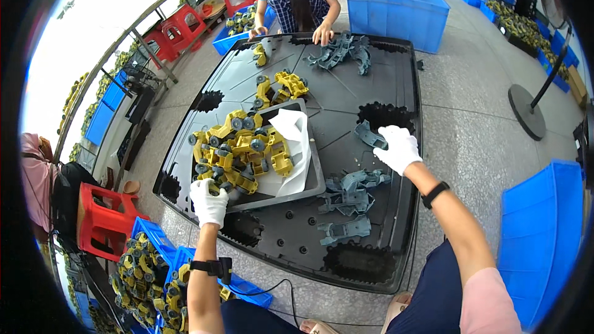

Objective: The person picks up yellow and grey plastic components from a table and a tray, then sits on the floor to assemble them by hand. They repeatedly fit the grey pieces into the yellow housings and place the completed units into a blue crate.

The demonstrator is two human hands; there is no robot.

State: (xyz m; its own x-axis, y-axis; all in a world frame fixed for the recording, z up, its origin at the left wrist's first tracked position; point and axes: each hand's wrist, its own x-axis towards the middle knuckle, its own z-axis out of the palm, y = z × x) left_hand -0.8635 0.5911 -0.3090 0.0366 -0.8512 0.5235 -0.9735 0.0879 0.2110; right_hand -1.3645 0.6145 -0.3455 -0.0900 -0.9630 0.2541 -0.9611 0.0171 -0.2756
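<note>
Your left hand (208, 203), white-gloved, closes on a yellow toy part (218, 187) at the grey tray's (315, 176) seven-o'clock corner. Your right hand (399, 147) pinches a grey plastic piece (370, 135) at three o'clock, near the black table's (383, 253) right edge; bare table surface lies between tray and grey pieces (349, 207).

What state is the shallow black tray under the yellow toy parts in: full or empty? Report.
Partly full. The shallow black tray holds a heap of yellow toy parts on its left side; a white sheet covers the right.
</note>
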